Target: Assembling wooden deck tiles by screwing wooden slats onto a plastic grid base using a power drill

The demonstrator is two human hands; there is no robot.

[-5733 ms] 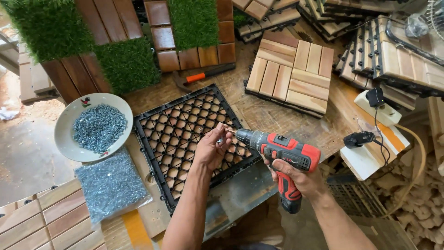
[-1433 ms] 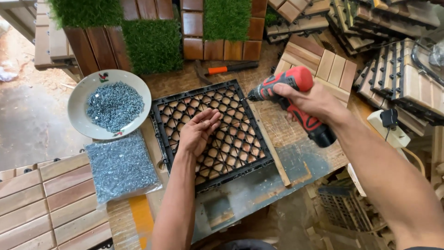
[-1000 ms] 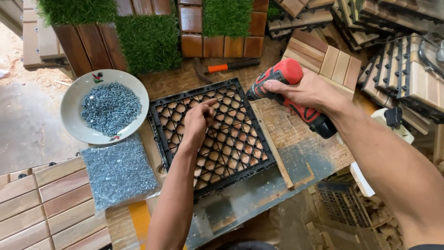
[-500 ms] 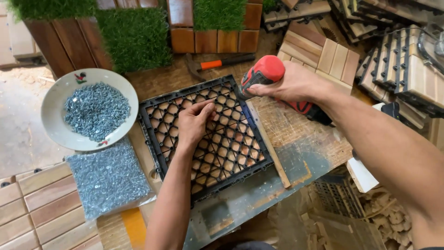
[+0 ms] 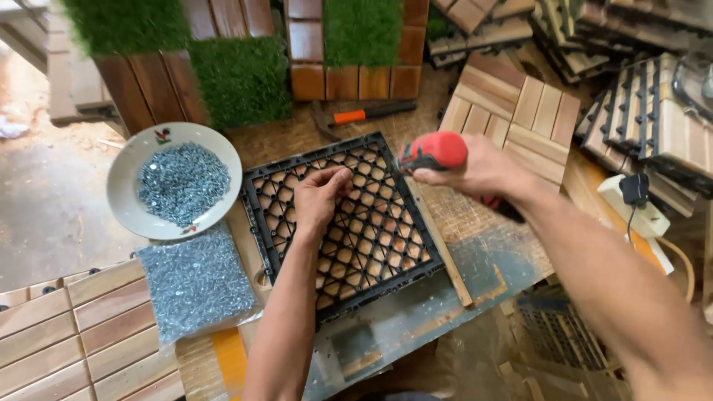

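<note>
- The bag of screws [image 5: 197, 281] lies near, on the worktop [image 5: 416, 319];
- left hand [image 5: 319, 197] rests on the black grid [image 5: 371, 241], fingers pinched, maybe on a screw; cannot tell;
- right hand [image 5: 475, 167] is wrapped tight around the red drill [image 5: 433, 152], at the grid's far edge;
- the bowl [image 5: 126, 174] of screws sits left.

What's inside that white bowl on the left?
The white bowl holds a heap of small silvery screws, piled toward its middle. Bare rim shows around them. Whatever lies beneath the heap, including the bowl's bottom, is covered.

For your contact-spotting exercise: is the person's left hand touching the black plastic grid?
Touching. The head view shows the left hand resting directly on the black plastic grid, fingers curled onto its upper cells with no gap visible, while the right hand grips the red drill.
</note>
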